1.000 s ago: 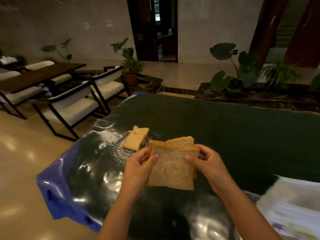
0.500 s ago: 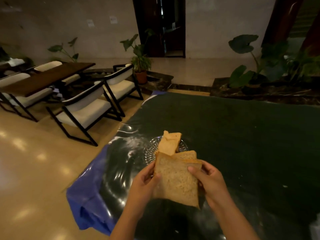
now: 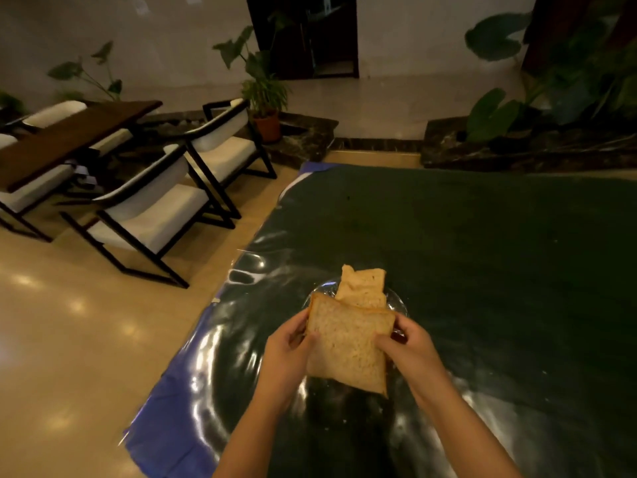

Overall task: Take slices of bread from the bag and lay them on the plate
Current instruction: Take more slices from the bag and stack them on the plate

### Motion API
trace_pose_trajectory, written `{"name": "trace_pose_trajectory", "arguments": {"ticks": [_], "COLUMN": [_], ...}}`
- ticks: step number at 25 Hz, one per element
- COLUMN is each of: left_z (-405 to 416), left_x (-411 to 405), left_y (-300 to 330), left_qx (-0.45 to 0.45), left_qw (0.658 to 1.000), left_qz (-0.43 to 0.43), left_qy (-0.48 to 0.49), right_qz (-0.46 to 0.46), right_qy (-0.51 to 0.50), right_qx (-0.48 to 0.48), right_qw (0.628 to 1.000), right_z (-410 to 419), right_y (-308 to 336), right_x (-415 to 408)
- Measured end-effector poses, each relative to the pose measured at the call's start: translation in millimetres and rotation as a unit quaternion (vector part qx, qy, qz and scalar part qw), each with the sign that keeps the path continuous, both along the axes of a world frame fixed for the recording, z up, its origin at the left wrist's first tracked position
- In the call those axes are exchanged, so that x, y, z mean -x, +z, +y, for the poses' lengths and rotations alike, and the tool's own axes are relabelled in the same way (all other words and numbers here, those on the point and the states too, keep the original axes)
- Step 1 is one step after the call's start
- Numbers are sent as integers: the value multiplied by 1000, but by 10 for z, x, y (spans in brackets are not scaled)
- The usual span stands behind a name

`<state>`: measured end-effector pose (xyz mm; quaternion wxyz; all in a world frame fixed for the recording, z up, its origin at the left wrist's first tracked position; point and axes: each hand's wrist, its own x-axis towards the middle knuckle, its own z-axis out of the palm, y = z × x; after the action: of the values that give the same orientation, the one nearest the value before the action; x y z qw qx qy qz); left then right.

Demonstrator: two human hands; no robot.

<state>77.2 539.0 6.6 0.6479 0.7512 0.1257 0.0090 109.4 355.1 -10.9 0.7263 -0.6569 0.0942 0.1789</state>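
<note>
A square slice of brown bread [image 3: 348, 343] is held upright over the near part of the dark table, just in front of a clear glass plate [image 3: 396, 300]. My left hand [image 3: 287, 353] pinches its left edge and my right hand [image 3: 408, 346] grips its right edge. A second slice seems to sit behind the front one, between my fingers. On the plate lie a couple of bread slices [image 3: 363, 284], partly hidden by the held bread. The bread bag is out of view.
The table carries a dark green cover [image 3: 482, 253] with glossy plastic and a blue edge [image 3: 165, 419] at the left. Beyond the left edge is polished floor with white chairs [image 3: 144, 215] and a wooden table [image 3: 69, 139]. Potted plants line the far wall.
The view has swung left and the bag has left the frame at right. Both hands have carried the bread forward, closer to the plate, which now sits right behind the held slice.
</note>
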Motion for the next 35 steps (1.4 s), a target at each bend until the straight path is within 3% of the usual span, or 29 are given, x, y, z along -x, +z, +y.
{"name": "trace_pose_trajectory", "arguments": {"ticks": [7, 11, 16, 21, 25, 30, 35], "left_z": [287, 358, 364, 295, 229, 246, 317], "left_x": [-689, -900, -1046, -1134, -1202, -1083, -980], "left_y": [-520, -916, -1351, -1509, -1547, -1470, -1373], "left_qx": [-18, -83, -106, -112, -175, -212, -182], "left_qw": [994, 987, 986, 986, 979, 975, 981], "left_qz": [38, 38, 87, 72, 61, 45, 53], "left_qy": [-99, -131, -90, -102, -88, -48, -40], "right_qz": [1, 23, 22, 7, -25, 10, -35], "right_qy": [-125, -194, -221, -219, -215, -236, -266], "right_qx": [72, 120, 173, 249, 339, 337, 346], "right_qw": [990, 973, 959, 943, 915, 912, 899], "right_z": [365, 550, 665, 647, 651, 665, 686], "right_y": [-412, -748, -1079, -1235, -1278, -1349, -1263], "right_x": [-266, -291, -397, -516, -584, -483, -353]}}
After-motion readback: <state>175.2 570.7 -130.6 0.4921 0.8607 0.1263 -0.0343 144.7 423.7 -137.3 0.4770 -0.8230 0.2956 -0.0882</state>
